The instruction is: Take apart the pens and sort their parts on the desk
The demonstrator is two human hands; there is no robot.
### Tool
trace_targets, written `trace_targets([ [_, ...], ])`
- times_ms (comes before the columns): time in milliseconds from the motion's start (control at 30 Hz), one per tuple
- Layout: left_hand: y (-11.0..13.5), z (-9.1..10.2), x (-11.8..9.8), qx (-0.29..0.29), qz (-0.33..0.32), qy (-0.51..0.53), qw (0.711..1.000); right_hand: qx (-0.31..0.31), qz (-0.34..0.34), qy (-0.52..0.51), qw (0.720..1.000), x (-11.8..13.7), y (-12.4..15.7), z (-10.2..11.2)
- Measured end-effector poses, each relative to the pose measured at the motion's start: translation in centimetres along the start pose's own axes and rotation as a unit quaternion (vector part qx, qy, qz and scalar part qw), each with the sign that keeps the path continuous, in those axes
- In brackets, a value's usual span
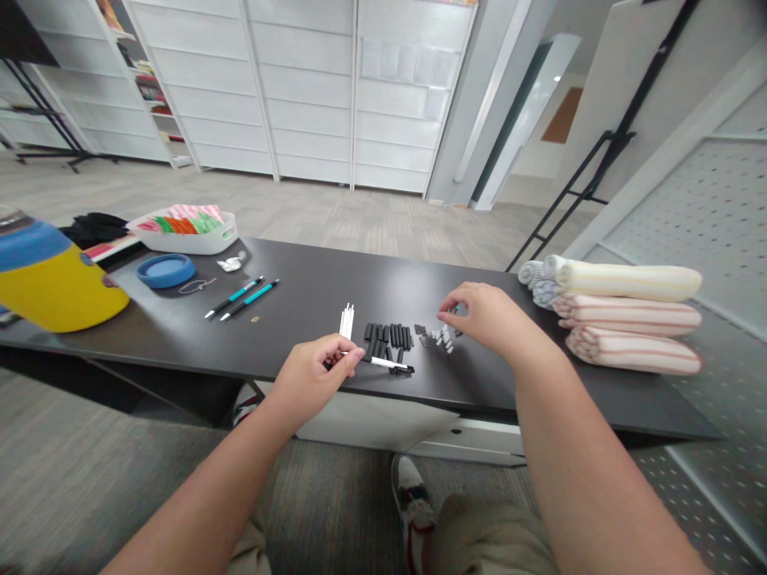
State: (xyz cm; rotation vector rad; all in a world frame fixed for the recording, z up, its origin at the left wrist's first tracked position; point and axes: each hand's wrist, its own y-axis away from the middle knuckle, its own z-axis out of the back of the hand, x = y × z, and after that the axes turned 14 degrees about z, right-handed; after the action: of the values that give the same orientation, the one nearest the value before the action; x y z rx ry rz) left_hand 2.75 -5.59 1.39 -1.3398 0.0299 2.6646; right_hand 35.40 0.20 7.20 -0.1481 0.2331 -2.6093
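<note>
My left hand (320, 367) is closed around a pen with a white and black barrel (389, 364), held almost level over the table's near edge. Beside that hand lies a bundle of thin white tubes (347, 322). Just past the pen are rows of short black pen parts (387, 335). My right hand (476, 315) hovers over the small parts at the right, fingertips drawn together; what they pinch, if anything, is hidden. A bit of teal shows by its fingers. Small white pieces (443, 339) and tiny grey pieces (420, 330) lie under and left of it.
Two teal and black pens (250, 300) lie left on the dark table (311, 275). Farther left are a blue round lid (166, 271), a white basket (197, 242) of colourful packets and a yellow and blue container (53, 279). Rolled towels (629, 307) are stacked at the right.
</note>
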Motion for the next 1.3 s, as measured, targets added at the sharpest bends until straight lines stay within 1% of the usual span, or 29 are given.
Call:
trace_targets([
  [100,0.0,0.0,-0.1,0.001,-0.002,0.002,1.000,0.045,0.023,0.011,0.999,1.2,-0.2,-0.4],
  [267,0.1,0.0,-0.1,0.001,0.002,0.010,1.000,0.098,-0.001,0.044,0.994,2.5,-0.2,-1.2],
  [367,0.1,0.0,-0.1,0.002,0.003,0.011,1.000,0.117,-0.016,0.062,0.991,3.0,-0.1,-1.4],
  [733,0.1,0.1,-0.1,0.005,0.008,0.009,1.000,0.129,-0.015,0.085,0.988,3.9,-0.6,-1.6],
  [967,0.0,0.0,0.0,0.006,0.004,0.007,1.000,0.129,-0.030,0.072,0.989,3.5,-0.3,-1.5],
  [1100,0.0,0.0,0.1,0.006,0.001,0.006,1.000,0.135,-0.026,0.065,0.988,3.2,-0.1,-1.5],
  [1300,0.0,0.0,0.0,0.003,0.004,0.006,1.000,0.136,-0.025,0.071,0.988,3.4,-0.2,-1.6],
])
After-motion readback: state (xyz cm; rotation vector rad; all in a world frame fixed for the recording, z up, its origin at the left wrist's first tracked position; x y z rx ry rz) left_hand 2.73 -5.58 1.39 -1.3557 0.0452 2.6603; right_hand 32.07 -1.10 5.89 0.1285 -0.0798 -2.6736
